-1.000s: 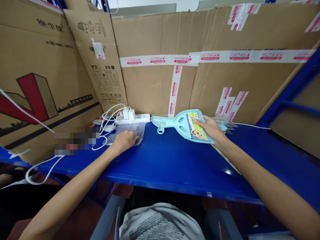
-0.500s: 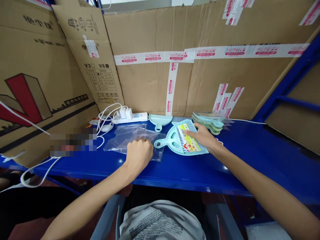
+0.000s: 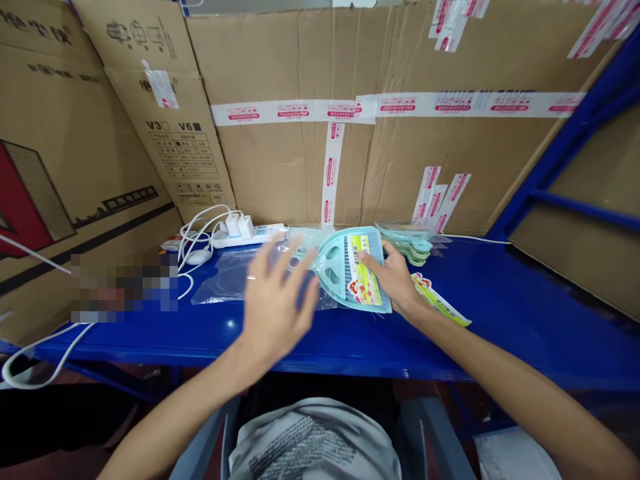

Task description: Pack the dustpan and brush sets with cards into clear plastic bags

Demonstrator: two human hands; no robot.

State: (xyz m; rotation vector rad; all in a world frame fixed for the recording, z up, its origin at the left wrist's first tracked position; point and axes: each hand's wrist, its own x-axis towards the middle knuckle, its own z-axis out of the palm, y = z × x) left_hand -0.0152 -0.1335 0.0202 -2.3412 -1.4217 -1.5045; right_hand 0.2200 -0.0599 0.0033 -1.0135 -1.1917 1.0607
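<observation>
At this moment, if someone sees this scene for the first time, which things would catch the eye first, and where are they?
The eye goes to the mint-green dustpan with its bright label, at mid-shelf on the blue shelf, with the right hand resting on it. Beside it, the left hand hovers open and blurred over a clear plastic bag. Behind, taped cardboard forms the back wall, and a white power strip lies at the back left.

Packing station in warehouse: blue steel shelving (image 3: 550,293), taped cardboard cartons (image 3: 400,153), stacked goods (image 3: 407,241).

Motion-blurred left hand (image 3: 274,303) fingers
</observation>
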